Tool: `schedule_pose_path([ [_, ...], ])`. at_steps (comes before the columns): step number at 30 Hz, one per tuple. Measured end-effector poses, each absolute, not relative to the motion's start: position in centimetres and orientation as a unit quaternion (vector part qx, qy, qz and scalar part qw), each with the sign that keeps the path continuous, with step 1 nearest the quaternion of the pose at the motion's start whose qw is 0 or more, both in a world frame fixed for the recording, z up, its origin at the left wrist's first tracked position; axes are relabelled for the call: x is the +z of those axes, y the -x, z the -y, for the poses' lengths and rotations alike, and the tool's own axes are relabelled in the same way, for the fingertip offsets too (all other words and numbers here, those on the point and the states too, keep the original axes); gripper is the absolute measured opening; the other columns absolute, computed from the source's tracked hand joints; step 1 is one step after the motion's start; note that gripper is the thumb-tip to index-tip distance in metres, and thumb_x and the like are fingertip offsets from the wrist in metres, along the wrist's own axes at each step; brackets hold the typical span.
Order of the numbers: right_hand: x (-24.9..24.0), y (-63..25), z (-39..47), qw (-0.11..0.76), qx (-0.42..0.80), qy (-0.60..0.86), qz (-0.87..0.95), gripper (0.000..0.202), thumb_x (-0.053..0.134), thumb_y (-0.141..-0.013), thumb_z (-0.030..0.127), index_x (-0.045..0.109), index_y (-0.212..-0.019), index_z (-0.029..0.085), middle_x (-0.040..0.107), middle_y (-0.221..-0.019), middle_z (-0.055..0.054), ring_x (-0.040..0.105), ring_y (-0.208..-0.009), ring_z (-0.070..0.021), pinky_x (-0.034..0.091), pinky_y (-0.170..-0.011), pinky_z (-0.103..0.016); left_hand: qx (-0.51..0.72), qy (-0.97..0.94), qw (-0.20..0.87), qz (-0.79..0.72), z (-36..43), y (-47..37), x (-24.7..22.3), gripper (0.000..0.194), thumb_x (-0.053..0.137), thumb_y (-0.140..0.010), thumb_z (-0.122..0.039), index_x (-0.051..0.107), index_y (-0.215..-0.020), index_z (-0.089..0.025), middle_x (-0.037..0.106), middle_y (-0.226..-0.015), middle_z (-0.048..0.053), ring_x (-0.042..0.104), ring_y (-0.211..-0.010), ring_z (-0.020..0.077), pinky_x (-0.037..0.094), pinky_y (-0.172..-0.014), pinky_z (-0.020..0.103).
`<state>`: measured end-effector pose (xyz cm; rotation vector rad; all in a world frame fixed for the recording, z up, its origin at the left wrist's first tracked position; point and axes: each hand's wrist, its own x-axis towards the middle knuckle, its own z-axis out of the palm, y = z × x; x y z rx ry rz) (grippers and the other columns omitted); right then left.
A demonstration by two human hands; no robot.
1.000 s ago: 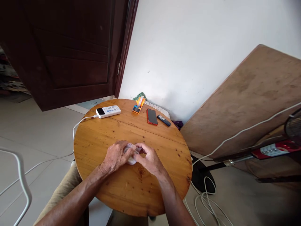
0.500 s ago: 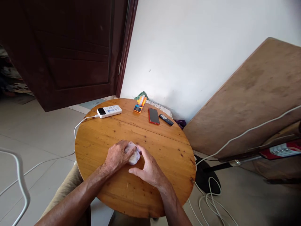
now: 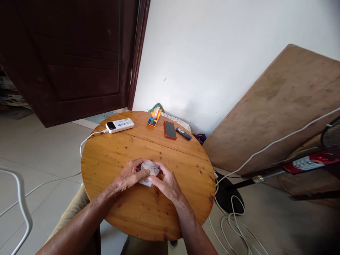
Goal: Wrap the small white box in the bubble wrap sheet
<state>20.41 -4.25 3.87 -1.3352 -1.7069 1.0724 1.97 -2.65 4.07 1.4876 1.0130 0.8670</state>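
Note:
A small crumpled whitish plastic packet (image 3: 150, 166) is between my two hands, low over the near half of the round wooden table (image 3: 106, 156). My left hand (image 3: 130, 175) holds its left side, thumb across the front. On the right side, my right hand (image 3: 167, 182) grips it with thumb and fingers. What is inside the packet cannot be made out.
Along the table's far side are a white power bank (image 3: 120, 125) with a cable, an orange tape dispenser (image 3: 154, 117), a red-edged phone (image 3: 170, 130) and a dark small device (image 3: 183, 133). A stand with a black base (image 3: 230, 194) and coiled cables are at the right.
My right thumb and fingers have closed onto the packet, which has changed shape a little. The whole view has shifted slightly, so the table sits further left.

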Motion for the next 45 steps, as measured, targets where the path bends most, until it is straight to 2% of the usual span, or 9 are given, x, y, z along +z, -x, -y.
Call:
schedule_pose_path([
  [4, 3.9, -20.4, 3.9, 0.357, 0.374, 0.538, 0.666, 0.04, 0.073, -0.069, 0.031, 0.067, -0.108, 0.021, 0.072, -0.104, -0.003, 0.065, -0.094, -0.0223, 0.05, -0.085, -0.034, 0.346, -0.632, 0.564, -0.404, 2.6, -1.8, 4.3, 0.042, 0.062, -0.071, -0.032, 0.067, -0.11, -0.016, 0.071, -0.096, 0.004, 0.062, -0.086, 0.0202, 0.048, -0.074, 0.028],
  [8, 3.8, -20.6, 3.7, 0.357, 0.373, 0.519, 0.681, 0.032, 0.067, -0.075, 0.027, 0.069, -0.107, 0.024, 0.072, -0.107, -0.003, 0.065, -0.096, -0.0212, 0.05, -0.086, -0.033, 0.342, -0.626, 0.576, -0.399, 2.4, -1.9, 3.9, 0.049, 0.065, -0.069, -0.031, 0.064, -0.116, -0.017, 0.07, -0.099, 0.004, 0.062, -0.087, 0.0196, 0.048, -0.075, 0.028],
  [15, 3.8, -20.7, 3.9, 0.345, 0.354, 0.512, 0.702, 0.027, 0.065, -0.078, 0.028, 0.071, -0.104, 0.022, 0.073, -0.107, -0.005, 0.065, -0.097, -0.0226, 0.049, -0.087, -0.034, 0.327, -0.598, 0.588, -0.436, 2.4, -1.9, 3.7, 0.041, 0.066, -0.065, -0.032, 0.067, -0.103, -0.014, 0.069, -0.088, 0.003, 0.061, -0.08, 0.0188, 0.046, -0.068, 0.026],
  [20, 3.8, -20.5, 4.1, 0.365, 0.322, 0.488, 0.724, 0.025, 0.065, -0.078, 0.025, 0.071, -0.102, 0.021, 0.072, -0.103, -0.005, 0.066, -0.095, -0.0215, 0.05, -0.085, -0.033, 0.328, -0.621, 0.583, -0.408, 2.5, -1.9, 3.5, 0.042, 0.061, -0.068, -0.027, 0.067, -0.109, -0.017, 0.069, -0.089, 0.002, 0.061, -0.082, 0.0184, 0.047, -0.071, 0.026],
  [26, 3.1, -20.5, 4.4, 0.363, 0.283, 0.483, 0.745, 0.041, 0.058, -0.085, 0.026, 0.06, -0.126, 0.023, 0.067, -0.122, -0.008, 0.062, -0.113, -0.0248, 0.047, -0.098, -0.039, 0.327, -0.627, 0.583, -0.399, 2.3, -1.9, 2.8, 0.061, 0.061, -0.072, -0.031, 0.054, -0.132, -0.02, 0.069, -0.106, 0.005, 0.063, -0.094, 0.0215, 0.05, -0.079, 0.029],
  [30, 2.6, -20.6, 4.6, 0.366, 0.249, 0.497, 0.747, 0.054, 0.055, -0.087, 0.03, 0.048, -0.14, 0.021, 0.066, -0.125, -0.011, 0.061, -0.114, -0.0268, 0.046, -0.101, -0.043, 0.337, -0.616, 0.598, -0.387, 2.2, -1.9, 2.4, 0.064, 0.061, -0.074, -0.03, 0.05, -0.136, -0.022, 0.07, -0.103, 0.003, 0.064, -0.091, 0.0208, 0.05, -0.078, 0.03],
  [38, 3.3, -20.0, 4.9, 0.38, 0.21, 0.48, 0.762, 0.054, 0.055, -0.086, 0.028, 0.048, -0.139, 0.023, 0.067, -0.121, -0.009, 0.059, -0.114, -0.0273, 0.043, -0.102, -0.045, 0.333, -0.616, 0.603, -0.381, 2.3, -1.8, 2.9, 0.066, 0.058, -0.071, -0.025, 0.048, -0.136, -0.022, 0.07, -0.098, 0.003, 0.064, -0.086, 0.0202, 0.05, -0.074, 0.029],
  [41, 3.5, -19.9, 4.9, 0.393, 0.263, 0.487, 0.734, 0.05, 0.055, -0.087, 0.031, 0.05, -0.136, 0.022, 0.068, -0.119, -0.009, 0.061, -0.112, -0.0255, 0.045, -0.1, -0.041, 0.314, -0.625, 0.589, -0.405, 2.3, -1.7, 2.7, 0.073, 0.06, -0.069, -0.023, 0.044, -0.141, -0.022, 0.07, -0.089, 0.001, 0.064, -0.08, 0.0205, 0.049, -0.07, 0.029],
  [45, 3.4, -19.9, 4.7, 0.408, 0.309, 0.49, 0.706, 0.045, 0.055, -0.089, 0.033, 0.052, -0.133, 0.022, 0.07, -0.11, -0.007, 0.066, -0.099, -0.0212, 0.053, -0.084, -0.032, 0.306, -0.647, 0.543, -0.438, 2.3, -1.6, 1.9, 0.078, 0.063, -0.069, -0.026, 0.041, -0.144, -0.02, 0.071, -0.106, 0.006, 0.064, -0.092, 0.0238, 0.049, -0.076, 0.031],
])
